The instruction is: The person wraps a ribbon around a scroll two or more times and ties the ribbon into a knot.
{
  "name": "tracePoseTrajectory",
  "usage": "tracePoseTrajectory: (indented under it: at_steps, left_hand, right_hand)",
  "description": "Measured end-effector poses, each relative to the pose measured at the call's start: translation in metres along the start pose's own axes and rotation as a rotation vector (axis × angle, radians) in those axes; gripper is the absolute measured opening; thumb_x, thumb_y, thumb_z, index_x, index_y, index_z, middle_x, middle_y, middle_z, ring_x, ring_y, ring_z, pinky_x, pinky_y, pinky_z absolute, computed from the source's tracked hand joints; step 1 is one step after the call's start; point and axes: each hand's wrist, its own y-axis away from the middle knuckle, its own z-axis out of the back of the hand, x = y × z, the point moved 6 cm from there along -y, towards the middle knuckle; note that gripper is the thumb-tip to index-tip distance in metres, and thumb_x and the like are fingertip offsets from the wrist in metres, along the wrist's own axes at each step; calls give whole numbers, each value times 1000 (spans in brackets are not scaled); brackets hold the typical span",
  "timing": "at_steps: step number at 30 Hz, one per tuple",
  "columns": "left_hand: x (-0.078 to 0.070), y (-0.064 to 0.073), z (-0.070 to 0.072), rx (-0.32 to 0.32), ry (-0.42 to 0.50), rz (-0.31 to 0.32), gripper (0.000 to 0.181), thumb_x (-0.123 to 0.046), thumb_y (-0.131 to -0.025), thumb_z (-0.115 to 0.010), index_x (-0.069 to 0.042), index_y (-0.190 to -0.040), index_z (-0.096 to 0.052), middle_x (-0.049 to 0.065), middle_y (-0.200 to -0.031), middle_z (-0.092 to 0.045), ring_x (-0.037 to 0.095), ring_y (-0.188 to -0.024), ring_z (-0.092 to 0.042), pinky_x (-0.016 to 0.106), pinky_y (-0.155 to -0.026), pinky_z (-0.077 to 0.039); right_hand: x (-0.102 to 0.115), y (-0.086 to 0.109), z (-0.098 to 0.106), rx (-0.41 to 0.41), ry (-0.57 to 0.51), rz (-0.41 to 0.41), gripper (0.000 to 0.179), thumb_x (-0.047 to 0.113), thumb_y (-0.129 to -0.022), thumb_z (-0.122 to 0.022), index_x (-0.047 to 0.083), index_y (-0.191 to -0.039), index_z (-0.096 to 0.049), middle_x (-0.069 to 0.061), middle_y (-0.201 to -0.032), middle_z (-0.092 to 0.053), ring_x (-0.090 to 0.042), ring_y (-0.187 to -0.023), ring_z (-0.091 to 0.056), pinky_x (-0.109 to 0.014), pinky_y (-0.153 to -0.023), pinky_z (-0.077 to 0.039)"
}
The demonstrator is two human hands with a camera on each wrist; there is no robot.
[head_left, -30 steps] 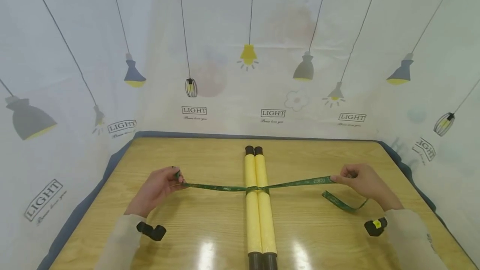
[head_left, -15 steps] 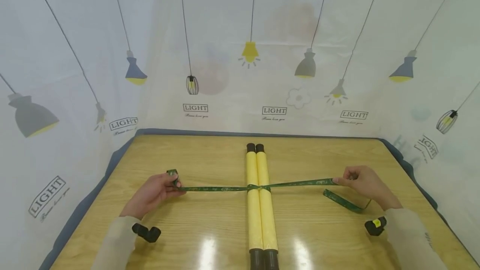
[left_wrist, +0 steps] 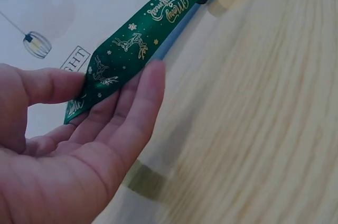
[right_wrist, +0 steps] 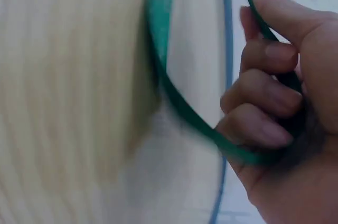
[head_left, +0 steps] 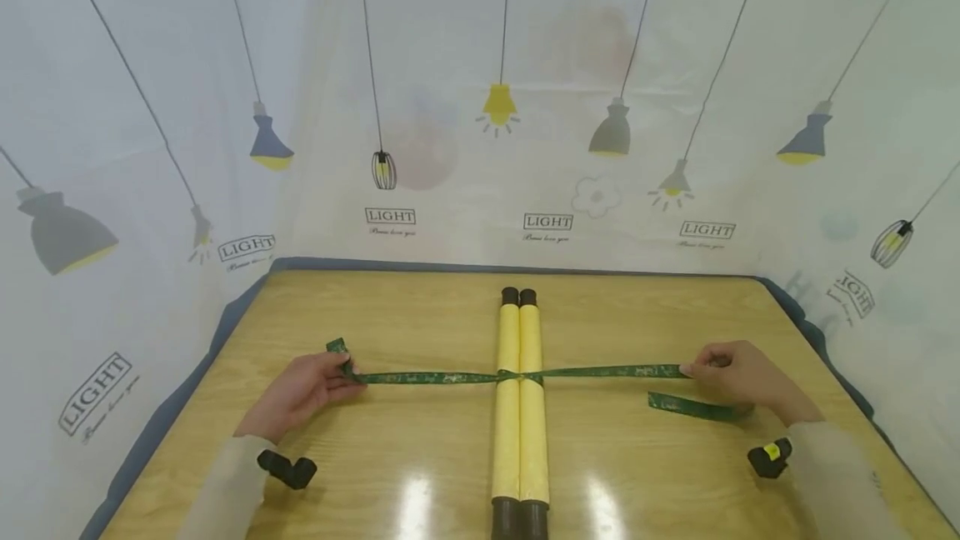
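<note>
Two hands hold one ribbon across a pair of yellow rods

Both yellow rods [head_left: 507, 432] lie side by side, touching, along the middle of the wooden table [head_left: 390, 307]. Their dark far caps [head_left: 519, 297] stop short of the table's far edge, leaving a strip of wood beyond; their dark near caps [head_left: 519, 515] run down to the bottom of the view. A green ribbon [head_left: 435, 378] reaches around the rods' outer sides and crosses itself over the seam between them; whether it is knotted, I cannot tell.

The left hand [head_left: 300, 394] has thumb and fingers together on the ribbon, pinching it, with a short end poking up above the thumb. Close by, reindeer and snowflakes show on the green. The right hand [head_left: 752, 375] pinches the other length between thumb and finger, its remaining fingers curled over ribbon that passes through the palm. From that hand a loose tail [head_left: 690, 407] hangs below, its tip pointing back toward the rods but well apart from them.

On either side, a broad stretch of wood lies between rods and hand. Each hand sits nearer its own side edge than the rods. A blue border [head_left: 495, 267] follows the far edge, where the printed backdrop [head_left: 465, 190] rises.
</note>
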Motion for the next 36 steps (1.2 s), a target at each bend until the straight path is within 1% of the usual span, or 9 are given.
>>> tracePoseTrajectory:
  at_steps: [8,11,15,18,21,24,27,30,36]
  left_hand:
    - [-24,22,27,-167,252,-116,15,-22,-108,-54,-13,-105,-65,0,-97,-71,16,-98,-73,36,-103,-55]
    - [-34,35,44,-250,219,-146,13,-25,-108,-55,-15,-108,-61,-2,-96,-69,14,-98,-74,30,-96,-58]
    - [-39,48,65,-412,-57,-152,36,-32,-108,-53,-7,-134,-55,-8,-100,-69,5,-95,-73,27,-92,-59]
    - [-38,54,72,-566,-330,-115,56,-35,-107,-52,0,-150,-46,6,-118,-70,4,-95,-72,25,-88,-60]
    - [-40,55,72,-705,-581,-94,55,-35,-106,-53,2,-147,-50,25,-134,-61,18,-101,-71,22,-77,-58]
    - [-43,53,59,-779,-750,-93,48,-33,-104,-56,2,-137,-58,29,-135,-59,35,-108,-66,26,-73,-52]
    - [-45,45,32,-711,-865,-110,44,-37,-104,-58,2,-124,-61,25,-125,-62,37,-107,-63,32,-74,-50]
    - [-43,31,-4,-560,-932,-103,46,-45,-103,-59,0,-113,-64,19,-108,-66,30,-92,-63,34,-69,-51]
    - [-26,3,-69,-298,-915,-24,47,-52,-100,-62,-5,-99,-66,8,-79,-61,24,-63,-59,33,-60,-48]
  right_hand:
    - [-17,18,39,-89,62,-39,35,49,-96,-69,16,-103,-75,-5,-94,-73,-14,-77,-59,-30,-63,-45]
    - [-26,27,56,-133,104,-72,44,52,-97,-67,10,-110,-74,-10,-100,-74,-17,-83,-64,-33,-65,-50]
    - [-39,36,73,-189,142,-117,55,53,-101,-60,1,-117,-70,-24,-109,-72,-33,-91,-67,-42,-68,-54]
    - [-45,42,81,-241,166,-133,56,50,-104,-56,-2,-121,-68,-33,-119,-66,-48,-101,-62,-54,-74,-52]
    - [-48,48,83,-282,175,-130,56,47,-106,-53,-5,-124,-65,-39,-126,-59,-56,-110,-55,-62,-79,-48]
    - [-50,50,81,-274,166,-134,57,47,-106,-53,-7,-124,-62,-39,-123,-60,-54,-107,-57,-60,-77,-49]
    - [-51,49,75,-207,166,-141,58,48,-106,-52,-6,-122,-63,-35,-115,-65,-48,-100,-62,-51,-70,-53]
    - [-49,45,67,-140,186,-126,56,47,-106,-53,-7,-119,-65,-30,-110,-69,-44,-95,-66,-49,-69,-55]
    - [-46,33,49,9,168,-183,58,49,-106,-49,-5,-106,-71,-13,-88,-71,-26,-77,-65,-39,-65,-51]
